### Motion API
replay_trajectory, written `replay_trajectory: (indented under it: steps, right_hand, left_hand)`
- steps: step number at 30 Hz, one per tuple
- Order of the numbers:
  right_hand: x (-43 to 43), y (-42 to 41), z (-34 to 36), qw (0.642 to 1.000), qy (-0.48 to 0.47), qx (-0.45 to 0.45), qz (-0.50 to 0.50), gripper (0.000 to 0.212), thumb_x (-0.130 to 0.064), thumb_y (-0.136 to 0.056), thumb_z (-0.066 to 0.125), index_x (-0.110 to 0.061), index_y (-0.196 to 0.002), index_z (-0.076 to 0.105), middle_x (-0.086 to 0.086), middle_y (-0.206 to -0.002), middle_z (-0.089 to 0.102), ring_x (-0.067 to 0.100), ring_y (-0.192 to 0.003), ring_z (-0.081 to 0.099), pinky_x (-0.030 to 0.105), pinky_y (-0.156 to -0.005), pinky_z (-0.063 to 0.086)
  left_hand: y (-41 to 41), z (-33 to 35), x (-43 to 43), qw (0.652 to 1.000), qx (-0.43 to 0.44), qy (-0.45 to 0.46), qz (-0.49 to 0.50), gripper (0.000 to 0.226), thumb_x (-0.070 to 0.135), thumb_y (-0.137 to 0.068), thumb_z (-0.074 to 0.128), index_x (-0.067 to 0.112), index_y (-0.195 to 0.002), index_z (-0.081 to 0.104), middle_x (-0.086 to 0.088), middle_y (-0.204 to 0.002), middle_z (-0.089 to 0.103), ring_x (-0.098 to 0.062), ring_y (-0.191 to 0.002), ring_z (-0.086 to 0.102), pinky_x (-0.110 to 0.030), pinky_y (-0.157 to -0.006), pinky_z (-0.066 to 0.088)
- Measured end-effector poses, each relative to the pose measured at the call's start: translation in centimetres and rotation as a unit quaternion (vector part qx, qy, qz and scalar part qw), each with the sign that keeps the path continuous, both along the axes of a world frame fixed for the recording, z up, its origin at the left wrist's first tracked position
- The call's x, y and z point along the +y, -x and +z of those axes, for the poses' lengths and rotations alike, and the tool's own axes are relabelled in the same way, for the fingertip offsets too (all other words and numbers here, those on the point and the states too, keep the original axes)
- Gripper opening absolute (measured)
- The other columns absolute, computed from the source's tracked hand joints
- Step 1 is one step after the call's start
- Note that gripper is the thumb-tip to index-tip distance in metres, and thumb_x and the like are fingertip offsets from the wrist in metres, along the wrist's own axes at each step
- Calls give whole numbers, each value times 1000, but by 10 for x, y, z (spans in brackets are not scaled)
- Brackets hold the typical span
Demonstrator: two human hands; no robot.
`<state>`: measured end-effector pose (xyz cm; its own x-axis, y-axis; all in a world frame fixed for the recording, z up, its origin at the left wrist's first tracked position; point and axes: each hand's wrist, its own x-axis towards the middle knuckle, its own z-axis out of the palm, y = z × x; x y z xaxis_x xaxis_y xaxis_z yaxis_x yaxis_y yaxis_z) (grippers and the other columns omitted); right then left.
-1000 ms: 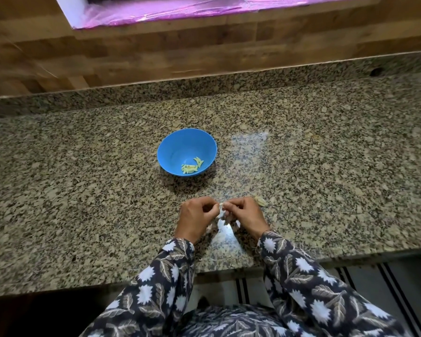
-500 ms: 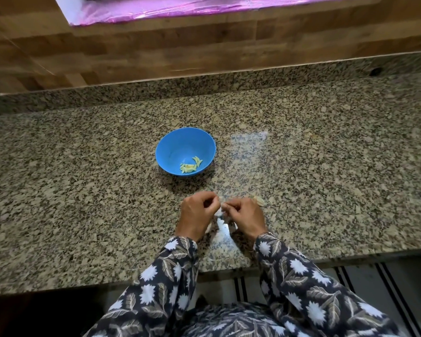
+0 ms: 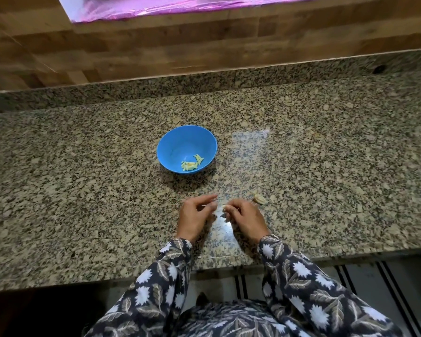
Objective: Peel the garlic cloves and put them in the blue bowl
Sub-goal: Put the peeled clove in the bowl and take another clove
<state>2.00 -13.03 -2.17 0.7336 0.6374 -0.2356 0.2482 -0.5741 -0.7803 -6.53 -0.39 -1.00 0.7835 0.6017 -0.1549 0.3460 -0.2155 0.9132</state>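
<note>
Several peeled, pale yellow garlic cloves [image 3: 192, 163] lie in the bottom of the round blue plastic bowl [image 3: 170, 144], gathered toward its near right side. One more small, pale garlic clove [image 3: 219, 210] is outside the bowl, low over the counter between the two hands. It is blurred, so how much skin it carries cannot be told.

The right hand [image 3: 244, 216] pinches this clove at its right end with curled fingertips [image 3: 227, 207]. The left hand [image 3: 195, 215] sits just beside it, fingers curled toward the clove. The blur hides whether it grips the clove, a scrap of skin, or nothing. The hands are close together with a narrow gap between them.

Just beyond the right hand, a beige papery garlic piece [image 3: 259, 198] lies on the speckled brown-and-grey granite countertop [image 3: 83, 190]. The bowl stands upright on the same surface, beyond the hands and apart from them. Dark sleeves printed with white flowers and leaves [image 3: 161, 283] cover both forearms. A wood-patterned wall [image 3: 156, 52] rises behind the counter, with a shiny pink sheet [image 3: 180, 6] at its top.
</note>
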Motion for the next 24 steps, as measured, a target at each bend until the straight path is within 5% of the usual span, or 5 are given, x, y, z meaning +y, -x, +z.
replay_trajectory:
  steps: [9, 12, 15, 19, 24]
  right_hand:
    - [0, 2, 0, 996, 55, -54, 56, 20, -26, -95, 49, -18, -91, 66, 0, -84, 68, 15, -77, 62, 30, -70, 50]
    - [1, 4, 4, 990, -74, 122, 10, 22, -12, -95, 48, -9, -82, 64, 4, -70, 62, 16, -63, 56, 27, -63, 46]
    - [-1, 5, 9, 943, -181, 274, -47, 22, -3, -94, 46, -5, -78, 62, 5, -64, 57, 7, -51, 52, 19, -53, 41]
    - [-3, 3, 15, 904, -180, 376, -93, 15, -6, -92, 51, -5, -84, 64, 3, -63, 59, 5, -46, 54, 14, -38, 35]
    - [0, 3, 16, 859, -194, 450, -150, 13, -10, -90, 56, -5, -82, 65, -1, -60, 63, 6, -47, 58, 14, -39, 38]
  left_hand:
    - [0, 0, -7, 998, 3, 68, -1, 25, -1, -75, 72, 2, -100, 68, -11, -89, 71, -12, -76, 67, -18, -69, 55]
    - [0, 1, -6, 990, 4, 138, 24, 19, -4, -79, 68, 2, -97, 64, -17, -87, 70, -16, -69, 65, -20, -63, 55]
    - [1, 3, -5, 973, -4, 227, 40, 24, -5, -79, 67, 0, -102, 60, -17, -83, 70, -17, -62, 63, -22, -58, 55]
    - [2, 2, -6, 972, -22, 229, 55, 27, -3, -78, 69, 2, -101, 57, -16, -86, 70, -16, -65, 66, -26, -64, 56]
    - [2, -1, -8, 976, -52, 200, 74, 24, -2, -79, 68, 8, -95, 53, -15, -90, 69, -23, -80, 66, -36, -77, 55]
